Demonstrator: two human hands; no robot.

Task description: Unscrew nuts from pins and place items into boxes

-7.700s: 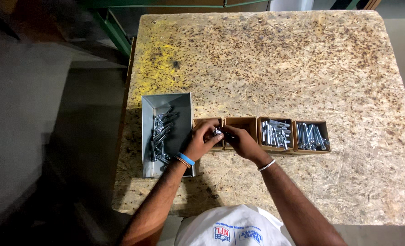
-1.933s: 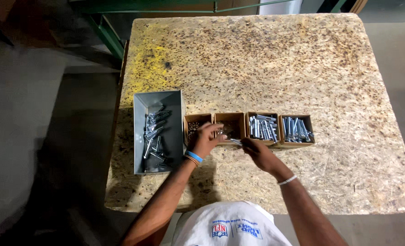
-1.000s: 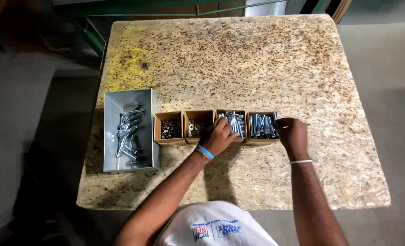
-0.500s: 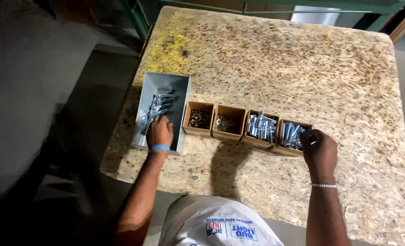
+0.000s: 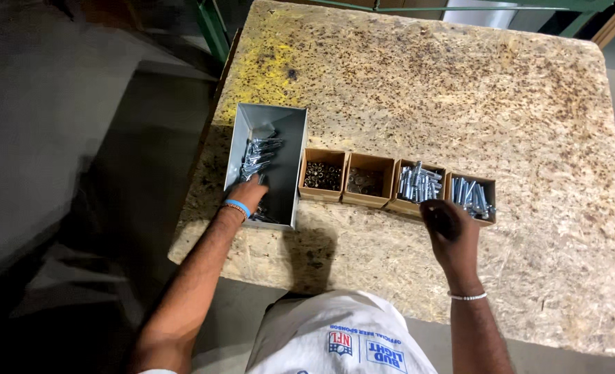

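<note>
The table (image 5: 460,90) of pressed wood chips fills most of my view, with a yellow paint stain at its far left corner; a moment ago it sat more tilted and I stood further back, so I have leaned in and squared up. At the left edge lies the grey metal tray (image 5: 287,149) with loose bolts (image 5: 255,156) heaped in it; my left hand (image 5: 248,192) was at its near rim and now reaches deeper inside, fingers curled down among the bolts, though whether they pinch one I cannot tell. Right of the tray runs a row of four small cardboard boxes (image 5: 370,181); the two left ones hold dark nuts and washers, the two right ones shiny bolts. My right hand (image 5: 449,228) has stayed just near the third and fourth box, fingers bent inward, their contents hidden from me. Nothing lies between either hand and the boxes.
</note>
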